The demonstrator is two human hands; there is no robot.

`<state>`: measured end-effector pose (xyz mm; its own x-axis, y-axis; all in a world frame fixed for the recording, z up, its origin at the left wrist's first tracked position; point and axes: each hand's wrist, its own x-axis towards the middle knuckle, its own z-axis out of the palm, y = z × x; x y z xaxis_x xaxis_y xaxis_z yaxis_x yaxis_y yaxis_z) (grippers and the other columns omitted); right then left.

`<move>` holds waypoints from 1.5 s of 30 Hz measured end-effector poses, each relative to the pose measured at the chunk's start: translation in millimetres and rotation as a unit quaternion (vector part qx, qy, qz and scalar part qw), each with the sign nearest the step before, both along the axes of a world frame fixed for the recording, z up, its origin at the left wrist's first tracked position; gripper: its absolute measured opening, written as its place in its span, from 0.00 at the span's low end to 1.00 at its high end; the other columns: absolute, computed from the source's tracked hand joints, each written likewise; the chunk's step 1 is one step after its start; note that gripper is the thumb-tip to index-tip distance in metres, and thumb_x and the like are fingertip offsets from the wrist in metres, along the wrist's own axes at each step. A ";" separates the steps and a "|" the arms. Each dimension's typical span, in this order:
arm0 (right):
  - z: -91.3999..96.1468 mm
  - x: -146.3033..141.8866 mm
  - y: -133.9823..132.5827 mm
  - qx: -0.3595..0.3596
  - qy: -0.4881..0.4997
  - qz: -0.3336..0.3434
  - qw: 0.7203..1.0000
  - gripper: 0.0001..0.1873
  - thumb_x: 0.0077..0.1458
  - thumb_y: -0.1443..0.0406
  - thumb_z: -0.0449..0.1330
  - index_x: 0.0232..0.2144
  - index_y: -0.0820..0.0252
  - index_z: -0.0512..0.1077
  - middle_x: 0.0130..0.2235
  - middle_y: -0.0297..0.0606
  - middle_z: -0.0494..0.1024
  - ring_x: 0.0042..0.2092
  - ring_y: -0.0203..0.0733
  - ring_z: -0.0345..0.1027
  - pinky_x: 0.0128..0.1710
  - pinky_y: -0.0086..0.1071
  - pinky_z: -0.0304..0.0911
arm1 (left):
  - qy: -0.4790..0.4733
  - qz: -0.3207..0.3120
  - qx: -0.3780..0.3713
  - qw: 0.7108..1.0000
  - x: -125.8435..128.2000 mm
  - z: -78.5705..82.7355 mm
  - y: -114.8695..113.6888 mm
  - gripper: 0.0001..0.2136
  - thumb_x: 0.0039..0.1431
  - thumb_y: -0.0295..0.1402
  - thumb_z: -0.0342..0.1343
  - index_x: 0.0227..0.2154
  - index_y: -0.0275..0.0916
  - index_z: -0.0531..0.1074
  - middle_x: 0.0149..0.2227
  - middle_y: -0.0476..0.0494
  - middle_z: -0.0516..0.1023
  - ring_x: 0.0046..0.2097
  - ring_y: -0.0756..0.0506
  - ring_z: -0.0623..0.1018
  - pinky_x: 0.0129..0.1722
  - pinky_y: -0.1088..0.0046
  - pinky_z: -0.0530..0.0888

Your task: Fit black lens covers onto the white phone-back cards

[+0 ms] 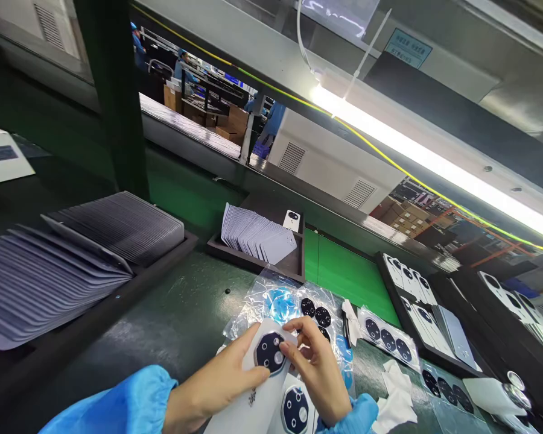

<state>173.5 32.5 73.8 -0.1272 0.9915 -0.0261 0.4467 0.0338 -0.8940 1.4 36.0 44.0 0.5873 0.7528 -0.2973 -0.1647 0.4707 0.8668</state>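
My left hand [215, 383] is wrapped around a white phone back cover [235, 413], its thumb lying across the face. Near the top of that cover sits a dark camera lens plate [263, 355] with several round holes. My right hand [319, 367] closes on the cover's upper right edge, thumb tip touching the lens plate; whether it also holds some small piece is hidden. Beneath my hands lies another white cover with a dark lens plate [294, 410]. Just beyond are clear plastic bags [248, 307] with black round lens plates [322, 316] and blue film discs [281, 304].
At left, a dark tray [154, 268] holds rows of grey panels [49, 283]. Another tray [301, 256] with fanned panels [253, 235] stands ahead. On the right are a rack of white covers [409, 277], bagged lens plates [388, 339] and a white cloth [396, 398]. A lit tube lamp [425, 157] hangs above.
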 end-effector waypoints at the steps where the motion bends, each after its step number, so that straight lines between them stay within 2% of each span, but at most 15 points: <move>1: 0.2 -0.2 0.6 0.037 -0.022 -0.002 0.999 0.06 0.50 0.61 0.58 0.32 0.55 0.69 0.37 0.36 0.68 0.36 0.38 0.64 0.32 0.30 0.62 | 0.032 0.013 0.020 0.999 0.9 -1.9 -1.0 0.34 0.46 0.35 0.60 0.58 0.41 0.59 0.57 0.40 0.70 0.56 0.36 0.70 0.53 0.64 0.68; 4: 0.3 -1.6 0.9 0.111 -0.060 0.000 0.992 0.01 0.50 0.66 0.57 0.28 0.54 0.69 0.39 0.36 0.67 0.43 0.41 0.62 0.41 0.32 0.60 | 0.130 0.035 0.076 0.988 5.1 -5.4 -3.7 0.39 0.45 0.35 0.59 0.62 0.37 0.54 0.66 0.40 0.54 0.67 0.36 0.52 0.64 0.64 0.52; 7: -1.1 -3.2 0.3 0.125 -0.072 0.008 0.990 0.04 0.51 0.69 0.56 0.27 0.55 0.66 0.37 0.36 0.66 0.41 0.41 0.61 0.40 0.32 0.60 | 0.166 0.024 0.107 0.980 7.2 -4.9 -6.4 0.40 0.47 0.36 0.57 0.64 0.35 0.51 0.67 0.39 0.49 0.68 0.37 0.48 0.66 0.62 0.45; 11: -2.2 -3.1 -0.2 0.137 -0.088 0.027 0.986 0.06 0.53 0.71 0.53 0.28 0.55 0.63 0.37 0.37 0.64 0.40 0.42 0.60 0.41 0.35 0.60 | 0.183 0.006 0.124 0.975 3.9 -2.5 -9.7 0.38 0.50 0.37 0.55 0.64 0.33 0.51 0.66 0.39 0.53 0.67 0.35 0.50 0.65 0.60 0.49; 17: -1.3 2.4 0.8 0.153 -0.118 0.102 0.976 0.07 0.57 0.72 0.48 0.31 0.55 0.59 0.40 0.39 0.63 0.44 0.42 0.59 0.45 0.38 0.61 | 0.131 -0.008 0.183 0.974 -4.6 -1.7 -9.5 0.29 0.51 0.37 0.57 0.58 0.44 0.63 0.58 0.45 0.71 0.61 0.33 0.64 0.58 0.63 0.62; 21: -8.0 3.6 -1.0 0.235 -0.160 0.115 0.952 0.09 0.58 0.74 0.46 0.33 0.55 0.56 0.42 0.39 0.62 0.44 0.42 0.59 0.44 0.38 0.63 | 0.149 0.008 0.134 0.980 -3.1 2.8 -8.7 0.35 0.49 0.37 0.59 0.61 0.40 0.58 0.59 0.41 0.68 0.63 0.33 0.61 0.60 0.62 0.59; 25: -12.8 -1.3 -7.0 0.338 -0.258 0.110 0.899 0.13 0.57 0.78 0.46 0.35 0.54 0.55 0.41 0.39 0.62 0.43 0.41 0.60 0.41 0.37 0.65 | 0.119 0.058 0.044 0.990 -0.9 4.0 -6.2 0.37 0.42 0.36 0.64 0.58 0.39 0.60 0.62 0.38 0.64 0.64 0.33 0.59 0.59 0.64 0.60; 28: -11.0 -2.4 -11.8 0.377 -0.280 0.132 0.873 0.12 0.58 0.77 0.46 0.35 0.54 0.56 0.39 0.38 0.64 0.41 0.41 0.61 0.38 0.36 0.66 | 0.046 0.043 -0.004 0.998 -2.6 1.3 -3.6 0.34 0.43 0.37 0.65 0.55 0.41 0.61 0.58 0.39 0.68 0.58 0.37 0.67 0.52 0.69 0.67; 30: -9.1 0.1 -15.0 0.386 -0.269 0.153 0.869 0.10 0.60 0.75 0.47 0.35 0.54 0.57 0.38 0.38 0.65 0.39 0.41 0.61 0.36 0.34 0.67 | -0.019 0.008 -0.024 1.000 -4.2 -0.1 -2.2 0.30 0.45 0.38 0.64 0.52 0.42 0.62 0.48 0.43 0.76 0.46 0.42 0.76 0.41 0.72 0.72; 32: -8.1 4.2 -18.8 0.381 -0.248 0.177 0.873 0.10 0.60 0.75 0.47 0.35 0.54 0.57 0.37 0.37 0.65 0.39 0.40 0.62 0.35 0.33 0.66 | -0.082 -0.019 -0.040 0.996 -5.2 1.2 -1.2 0.27 0.46 0.40 0.66 0.48 0.42 0.63 0.35 0.51 0.77 0.32 0.49 0.76 0.30 0.77 0.70; 34: -8.1 8.4 -22.5 0.368 -0.207 0.182 0.888 0.08 0.61 0.73 0.46 0.35 0.54 0.57 0.37 0.37 0.64 0.38 0.40 0.61 0.35 0.32 0.65 | -0.127 -0.025 -0.053 0.990 -5.6 5.4 -0.1 0.25 0.45 0.41 0.67 0.43 0.40 0.64 0.29 0.54 0.74 0.26 0.52 0.73 0.26 0.79 0.67; 38: -6.9 16.6 -17.4 0.287 -0.090 0.069 0.951 0.07 0.66 0.63 0.42 0.34 0.53 0.57 0.38 0.38 0.62 0.39 0.41 0.60 0.36 0.34 0.63 | -0.154 -0.006 -0.072 0.986 -9.0 15.2 4.6 0.29 0.42 0.46 0.69 0.44 0.39 0.65 0.31 0.50 0.77 0.30 0.48 0.77 0.30 0.75 0.71; 41: -6.9 28.2 10.1 0.199 -0.103 -0.020 0.974 0.12 0.66 0.58 0.40 0.34 0.54 0.58 0.41 0.39 0.63 0.42 0.41 0.62 0.39 0.35 0.62 | -0.130 0.064 -0.060 0.988 -15.0 18.2 9.9 0.32 0.43 0.47 0.68 0.48 0.40 0.63 0.37 0.44 0.79 0.36 0.43 0.80 0.34 0.70 0.74; 43: -13.0 37.9 37.5 0.169 -0.143 -0.020 0.975 0.13 0.66 0.57 0.43 0.32 0.55 0.60 0.39 0.37 0.66 0.40 0.40 0.64 0.39 0.35 0.63 | -0.116 0.109 -0.056 0.986 -18.7 19.4 12.4 0.32 0.43 0.48 0.67 0.49 0.42 0.62 0.40 0.44 0.79 0.38 0.41 0.80 0.36 0.68 0.75; 45: -25.0 45.4 65.1 0.144 -0.188 0.015 0.971 0.15 0.62 0.56 0.51 0.27 0.57 0.63 0.32 0.34 0.69 0.35 0.38 0.65 0.36 0.35 0.64 | -0.111 0.128 -0.061 0.984 -20.7 21.3 13.0 0.33 0.41 0.48 0.68 0.48 0.42 0.62 0.43 0.44 0.79 0.40 0.40 0.80 0.38 0.67 0.75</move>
<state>219.0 97.6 48.8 -0.1916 0.9607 0.2006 0.7351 0.2759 -0.6192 -19.3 49.0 65.3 0.4442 0.8508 -0.2808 -0.4707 0.4882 0.7349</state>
